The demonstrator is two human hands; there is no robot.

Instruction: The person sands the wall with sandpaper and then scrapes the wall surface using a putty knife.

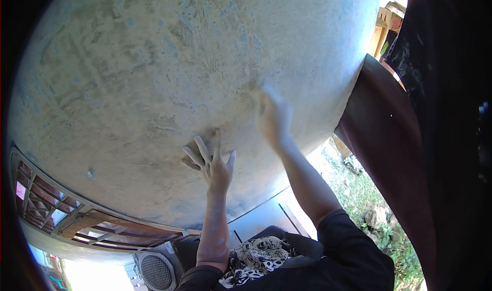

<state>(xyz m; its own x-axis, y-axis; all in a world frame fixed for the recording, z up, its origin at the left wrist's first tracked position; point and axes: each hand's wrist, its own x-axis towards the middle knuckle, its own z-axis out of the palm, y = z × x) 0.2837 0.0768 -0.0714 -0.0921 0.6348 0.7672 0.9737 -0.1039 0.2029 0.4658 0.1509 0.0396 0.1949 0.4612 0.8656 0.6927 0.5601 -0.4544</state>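
A large pale wall-like surface (154, 75), patchy with grey-brown smears and flecks of blue, fills most of the view and looks curved. My left hand (218, 170) lies against its lower middle with fingers spread, holding nothing. Higher up and to the right, my right hand (274, 114) is close to the same surface, smeared by motion. Its fingers do not show clearly, and whether anything is in them is hidden by the blur. Around the hands the surface looks rubbed and dusty.
A dark maroon panel (382, 132) stands at the right, with grass and stones (379, 216) beyond it. Framed lattice openings (46, 193) run along the lower left. A round-grilled box, like a speaker (156, 270), sits at the bottom. Patterned black-and-white cloth (261, 255) shows below my arms.
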